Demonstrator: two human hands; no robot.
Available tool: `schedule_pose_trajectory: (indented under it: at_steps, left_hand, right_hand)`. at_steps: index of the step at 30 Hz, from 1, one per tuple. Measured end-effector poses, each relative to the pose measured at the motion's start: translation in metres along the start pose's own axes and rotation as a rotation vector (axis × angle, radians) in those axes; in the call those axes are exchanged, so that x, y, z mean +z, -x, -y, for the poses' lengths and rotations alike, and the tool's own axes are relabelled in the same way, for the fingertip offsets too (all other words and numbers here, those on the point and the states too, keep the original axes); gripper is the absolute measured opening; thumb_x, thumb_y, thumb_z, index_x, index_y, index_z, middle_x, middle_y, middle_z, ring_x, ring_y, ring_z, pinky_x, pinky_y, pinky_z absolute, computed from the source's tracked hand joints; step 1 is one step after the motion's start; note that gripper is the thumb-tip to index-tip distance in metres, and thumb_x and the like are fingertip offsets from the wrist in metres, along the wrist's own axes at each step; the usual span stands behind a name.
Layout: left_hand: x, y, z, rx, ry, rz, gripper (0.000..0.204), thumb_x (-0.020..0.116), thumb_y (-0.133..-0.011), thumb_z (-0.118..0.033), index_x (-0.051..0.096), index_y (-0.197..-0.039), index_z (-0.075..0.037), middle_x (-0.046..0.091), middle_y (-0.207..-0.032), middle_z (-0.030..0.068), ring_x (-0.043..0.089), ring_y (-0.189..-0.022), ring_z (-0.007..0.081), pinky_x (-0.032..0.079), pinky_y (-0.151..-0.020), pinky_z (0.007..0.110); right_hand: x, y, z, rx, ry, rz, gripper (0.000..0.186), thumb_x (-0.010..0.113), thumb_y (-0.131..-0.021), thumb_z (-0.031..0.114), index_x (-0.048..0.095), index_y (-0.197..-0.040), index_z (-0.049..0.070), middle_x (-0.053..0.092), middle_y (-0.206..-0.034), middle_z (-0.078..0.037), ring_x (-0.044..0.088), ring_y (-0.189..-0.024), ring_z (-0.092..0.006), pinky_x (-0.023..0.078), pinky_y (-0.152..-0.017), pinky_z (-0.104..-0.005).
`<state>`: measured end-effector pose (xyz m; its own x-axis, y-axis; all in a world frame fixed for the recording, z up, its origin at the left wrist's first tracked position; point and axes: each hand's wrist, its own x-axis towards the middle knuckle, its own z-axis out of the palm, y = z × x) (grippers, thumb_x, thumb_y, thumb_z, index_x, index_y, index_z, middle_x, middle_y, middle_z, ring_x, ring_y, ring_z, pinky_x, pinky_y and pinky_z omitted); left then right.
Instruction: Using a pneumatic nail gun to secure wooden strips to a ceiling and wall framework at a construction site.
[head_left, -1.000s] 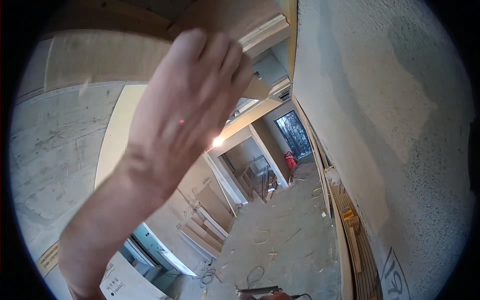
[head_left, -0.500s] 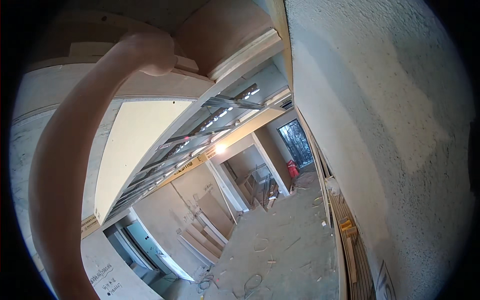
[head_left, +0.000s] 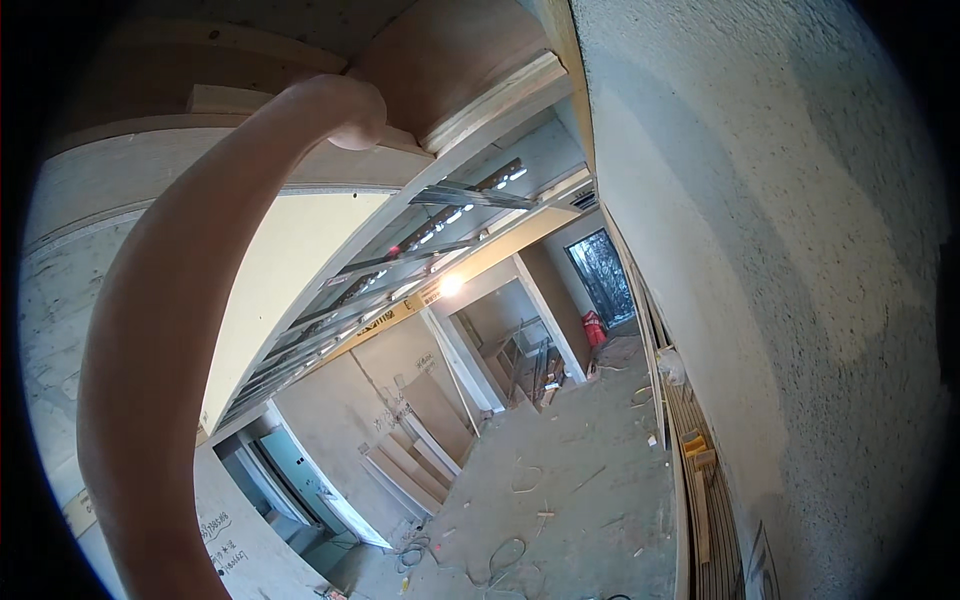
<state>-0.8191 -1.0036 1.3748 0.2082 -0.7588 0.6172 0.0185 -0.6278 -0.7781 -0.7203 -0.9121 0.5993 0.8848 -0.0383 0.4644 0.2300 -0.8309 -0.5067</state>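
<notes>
My left arm rises along the left side, and my left hand (head_left: 357, 112) is bent over the upper edge of a boxed ceiling recess. A short pale wooden strip (head_left: 228, 99) lies along that edge, passing under the hand and showing on both sides of it. The hand grips the strip, though its fingers are hidden behind the wrist and the wood. Just below runs the pale wooden face board (head_left: 330, 172) of the recess, with brown panels (head_left: 450, 60) above and behind it. My right hand is not in view.
A rough plastered wall (head_left: 760, 250) fills the right side. Metal ceiling framing (head_left: 470, 197) hangs beyond the recess, near a lit bulb (head_left: 451, 285). Leaning boards (head_left: 405, 470), loose cable (head_left: 507, 560) and scraps lie about the concrete floor (head_left: 560, 500). Stacked long strips (head_left: 690, 420) line the right wall.
My left hand has moved right along the recess edge, and the wooden strip has slid right with it. The whole view has shifted slightly.
</notes>
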Motion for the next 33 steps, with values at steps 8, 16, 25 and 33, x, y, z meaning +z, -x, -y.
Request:
schedule_pose_trajectory:
  at_steps: [8, 16, 25, 33]
  left_hand:
    - [-0.003, 0.006, -0.007, 0.036, 0.124, -0.021, 0.036, 0.052, -0.097, -0.022, 0.071, -0.102, 0.008, 0.07, -0.104, 0.0248, 0.069, -0.092, 0.0349, 0.053, -0.084, 0.046]
    - [0.004, 0.005, -0.008, 0.052, 0.213, -0.039, 0.037, 0.054, -0.099, -0.026, 0.07, -0.098, 0.008, 0.071, -0.096, 0.0226, 0.07, -0.087, 0.0317, 0.053, -0.078, 0.047]
    - [0.01, 0.015, -0.024, -0.071, -0.148, -0.076, 0.061, 0.071, -0.079, -0.061, 0.074, -0.102, -0.005, 0.073, -0.103, 0.0107, 0.069, -0.101, 0.0278, 0.057, -0.084, 0.04]
    - [-0.001, 0.016, -0.038, -0.155, -0.074, 0.046, 0.049, 0.067, -0.088, -0.051, 0.071, -0.12, -0.013, 0.068, -0.124, 0.0041, 0.064, -0.115, 0.0224, 0.054, -0.089, 0.036]
  right_hand:
    - [0.021, -0.002, -0.011, 0.036, 0.015, 0.101, 0.024, 0.061, -0.086, 0.037, 0.068, -0.104, 0.023, 0.07, -0.085, -0.011, 0.069, -0.089, -0.0337, 0.051, -0.074, -0.0534]
    - [-0.001, -0.005, -0.006, -0.08, -0.08, -0.017, 0.027, 0.062, -0.086, 0.032, 0.065, -0.106, 0.014, 0.069, -0.083, -0.015, 0.069, -0.084, -0.0367, 0.052, -0.07, -0.0543]
    - [-0.215, -0.114, 0.014, -0.048, -0.091, -0.421, 0.045, 0.07, -0.081, 0.027, 0.058, -0.12, 0.009, 0.066, -0.066, -0.013, 0.068, -0.065, -0.0381, 0.054, -0.06, -0.052]
    - [-0.387, -0.214, 0.061, -0.37, -1.288, -0.789, 0.02, 0.066, -0.094, 0.015, 0.063, -0.111, 0.006, 0.049, -0.066, 0.001, 0.048, -0.055, -0.0098, 0.045, -0.057, -0.0314]
